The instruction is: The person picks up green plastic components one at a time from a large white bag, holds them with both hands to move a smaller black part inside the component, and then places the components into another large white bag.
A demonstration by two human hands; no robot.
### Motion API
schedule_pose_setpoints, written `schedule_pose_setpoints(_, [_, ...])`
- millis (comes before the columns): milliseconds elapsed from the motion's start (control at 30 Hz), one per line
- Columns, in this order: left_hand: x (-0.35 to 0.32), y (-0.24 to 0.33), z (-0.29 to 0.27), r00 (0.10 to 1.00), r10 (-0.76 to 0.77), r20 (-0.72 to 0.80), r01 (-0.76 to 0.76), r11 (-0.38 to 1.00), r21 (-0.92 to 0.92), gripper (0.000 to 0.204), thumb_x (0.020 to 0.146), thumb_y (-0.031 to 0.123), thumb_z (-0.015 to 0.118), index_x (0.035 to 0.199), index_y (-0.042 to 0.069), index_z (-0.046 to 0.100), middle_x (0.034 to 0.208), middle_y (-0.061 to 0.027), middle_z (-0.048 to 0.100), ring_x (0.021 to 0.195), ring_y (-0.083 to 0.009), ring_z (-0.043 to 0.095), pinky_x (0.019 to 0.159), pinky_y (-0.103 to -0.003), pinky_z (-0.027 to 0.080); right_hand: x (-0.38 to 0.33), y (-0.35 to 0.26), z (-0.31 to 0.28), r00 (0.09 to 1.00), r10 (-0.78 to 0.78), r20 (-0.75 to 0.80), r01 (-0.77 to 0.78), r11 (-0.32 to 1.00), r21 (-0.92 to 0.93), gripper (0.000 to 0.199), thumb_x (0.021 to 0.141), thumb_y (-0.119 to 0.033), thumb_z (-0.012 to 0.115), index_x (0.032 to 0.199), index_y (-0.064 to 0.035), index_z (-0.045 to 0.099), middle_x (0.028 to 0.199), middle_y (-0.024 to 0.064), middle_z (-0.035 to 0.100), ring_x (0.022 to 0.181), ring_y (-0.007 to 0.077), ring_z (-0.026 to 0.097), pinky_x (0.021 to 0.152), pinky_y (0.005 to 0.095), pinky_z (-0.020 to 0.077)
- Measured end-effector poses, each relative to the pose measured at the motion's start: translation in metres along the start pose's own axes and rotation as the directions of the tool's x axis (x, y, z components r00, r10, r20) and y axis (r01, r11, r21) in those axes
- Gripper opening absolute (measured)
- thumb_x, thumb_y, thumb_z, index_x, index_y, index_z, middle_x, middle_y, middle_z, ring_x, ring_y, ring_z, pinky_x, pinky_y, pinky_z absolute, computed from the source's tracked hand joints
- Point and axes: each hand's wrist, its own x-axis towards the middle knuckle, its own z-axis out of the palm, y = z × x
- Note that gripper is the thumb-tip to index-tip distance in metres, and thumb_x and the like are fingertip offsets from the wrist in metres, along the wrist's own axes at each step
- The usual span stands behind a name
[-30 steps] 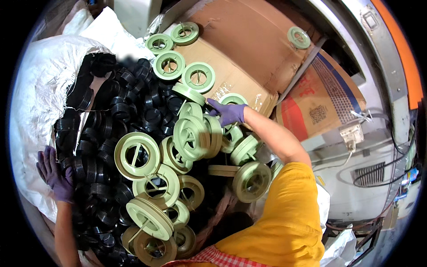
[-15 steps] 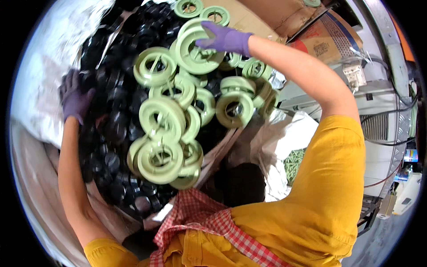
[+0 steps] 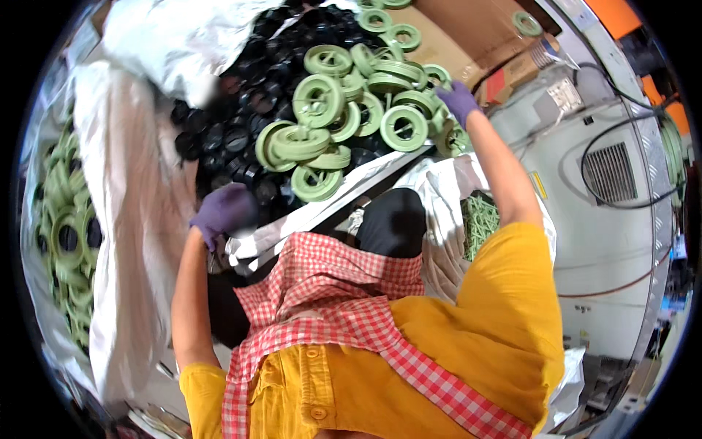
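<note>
My left hand (image 3: 223, 214), in a purple glove, is low at the near left edge of a heap of black round plastic parts (image 3: 235, 137). Its fingers point toward the heap and are partly blurred, so their grip is hidden. At the right side of a pile of pale green plastic rings (image 3: 318, 100), my right hand (image 3: 458, 101), also gloved in purple, reaches against the outer rings with its fingers apart. The rings have spokes inside and lie overlapping on the black parts. Whether the right fingers touch a ring is hard to see.
A white sack edge (image 3: 322, 214) runs along the heap's near side. More green rings fill a sack (image 3: 67, 238) at far left. Thin green pieces (image 3: 480, 228) lie in a bag at right. A cardboard box (image 3: 457, 33) stands behind; a grey machine cabinet (image 3: 610, 245) is at right.
My right hand has left a large ring at the top of the pile for its right side. My left hand has come from the far left toward my body. The view has shifted.
</note>
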Motion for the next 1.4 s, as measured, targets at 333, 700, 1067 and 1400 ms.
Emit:
schedule_pose_setpoints(333, [-0.060, -0.007, 0.034, 0.997, -0.068, 0.047, 0.049, 0.944, 0.326, 0.050, 0.080, 0.020, 0.066, 0.123, -0.001, 0.052, 0.116, -0.0154, 0.059, 0.105, -0.0211, 0.057, 0.093, -0.031, 0.044, -0.058, 0.090, 0.080, 0.960, 0.176, -0.216, -0.164, 0.984, 0.075, 0.074, 0.072, -0.029, 0.071, 0.129, 0.0075, 0.041, 0.126, 0.0236, 0.050, 0.113, 0.0309, 0.051, 0.096, 0.0340, 0.0385])
schedule_pose_setpoints(700, [-0.010, 0.036, 0.051, 0.975, -0.142, 0.169, 0.006, 0.781, 0.624, 0.047, 0.077, 0.025, 0.067, 0.117, 0.003, 0.057, 0.112, -0.0168, 0.061, 0.105, -0.0262, 0.059, 0.089, -0.034, 0.046, 0.054, 0.223, 0.075, 0.912, 0.407, -0.052, -0.371, 0.766, -0.525, 0.064, 0.074, -0.017, 0.064, 0.128, 0.0023, 0.035, 0.119, 0.0195, 0.054, 0.104, 0.0295, 0.057, 0.087, 0.0387, 0.0435])
schedule_pose_setpoints(1067, [0.032, 0.004, 0.037, 0.983, -0.012, 0.185, -0.147, 0.555, 0.819, 0.047, 0.077, 0.039, 0.058, 0.114, 0.011, 0.053, 0.111, -0.0150, 0.057, 0.105, -0.0315, 0.054, 0.086, -0.042, 0.043, 0.022, 0.164, 0.097, 0.806, 0.427, -0.409, -0.162, 0.824, 0.543, 0.080, 0.061, -0.013, 0.078, 0.127, 0.0062, 0.036, 0.119, 0.0186, 0.054, 0.103, 0.0276, 0.056, 0.088, 0.0359, 0.0446])
schedule_pose_setpoints(1400, [0.012, 0.047, 0.020, 0.956, 0.179, -0.233, -0.285, 0.760, -0.584, 0.048, 0.088, 0.024, 0.058, 0.128, 0.002, 0.045, 0.120, -0.0121, 0.053, 0.110, -0.0168, 0.050, 0.090, -0.031, 0.044, -0.110, -0.122, 0.217, 0.252, -0.897, 0.363, 0.967, 0.221, -0.127, 0.055, 0.062, -0.015, 0.071, 0.113, -0.0050, 0.056, 0.100, 0.0131, 0.059, 0.097, 0.0304, 0.054, 0.090, 0.0418, 0.0401])
